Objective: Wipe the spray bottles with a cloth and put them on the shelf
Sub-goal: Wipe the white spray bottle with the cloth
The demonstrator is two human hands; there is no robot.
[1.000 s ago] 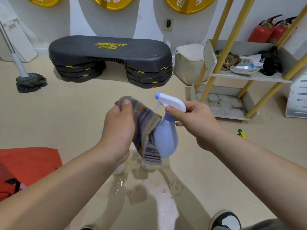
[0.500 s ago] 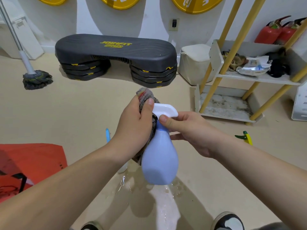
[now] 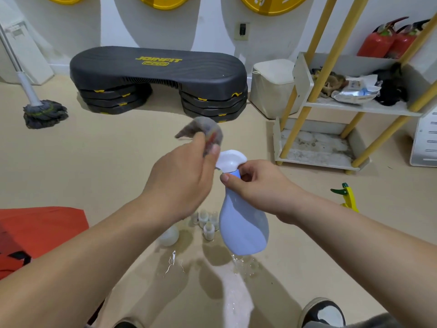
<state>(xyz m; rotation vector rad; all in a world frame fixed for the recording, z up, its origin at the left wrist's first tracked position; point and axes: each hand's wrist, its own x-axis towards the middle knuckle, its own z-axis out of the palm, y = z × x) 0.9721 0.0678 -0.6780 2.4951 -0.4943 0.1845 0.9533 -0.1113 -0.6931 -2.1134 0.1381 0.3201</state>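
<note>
A light blue spray bottle (image 3: pixel 243 228) with a white trigger head hangs in mid-air, gripped at its neck by my right hand (image 3: pixel 262 185). My left hand (image 3: pixel 182 181) is closed on a grey striped cloth (image 3: pixel 205 131), which sticks up above my fingers beside the white head. Below on the floor stand several small clear bottles (image 3: pixel 208 223) and a round white bottle (image 3: pixel 169 235). A yellow spray bottle with a green trigger (image 3: pixel 347 195) lies on the floor at the right. The shelf (image 3: pixel 364 106) with yellow legs stands at the right.
A black step platform (image 3: pixel 158 74) stands ahead by the wall, a mop (image 3: pixel 43 112) at the left, a white box (image 3: pixel 272 88) beside the shelf. Red cloth (image 3: pixel 40 233) lies at the lower left. Water is spilled on the floor under the bottle. Red extinguishers (image 3: pixel 387 39) stand behind the shelf.
The cloth has moved from the bottle's body up past its trigger head. The bottle has turned more upright, and several small bottles on the floor have come into sight.
</note>
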